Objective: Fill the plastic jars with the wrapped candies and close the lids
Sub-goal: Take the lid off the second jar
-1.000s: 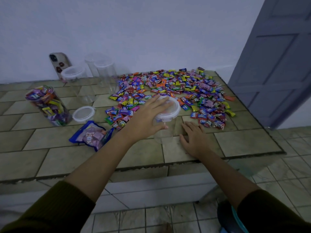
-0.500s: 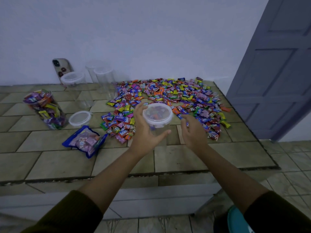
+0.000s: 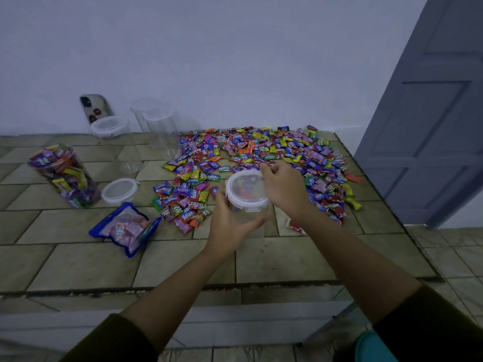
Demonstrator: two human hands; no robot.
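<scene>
Plain white wall (image 3: 209, 48) at the back, pretty dim lighting. Tan tiled counter (image 3: 78, 262) with a chipped front edge, grey panelled door (image 3: 431, 126) on the right, tiled floor (image 3: 460, 257) below.

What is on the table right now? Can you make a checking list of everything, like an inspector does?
Surface: tiled table, near part bare.
Job's things: big pile of wrapped candies at the back right; held jar with its lid on, looks empty; full jar lying tilted at the left, no lid; loose lid beside it; three empty jars near the wall.
Clutter: blue candy bag; phone leaning on the wall.
Grippers: left hand wraps the held jar; right hand grips the lid's edge.
Cables: nothing seen.
Surroundings: white wall; grey door at the right.
</scene>
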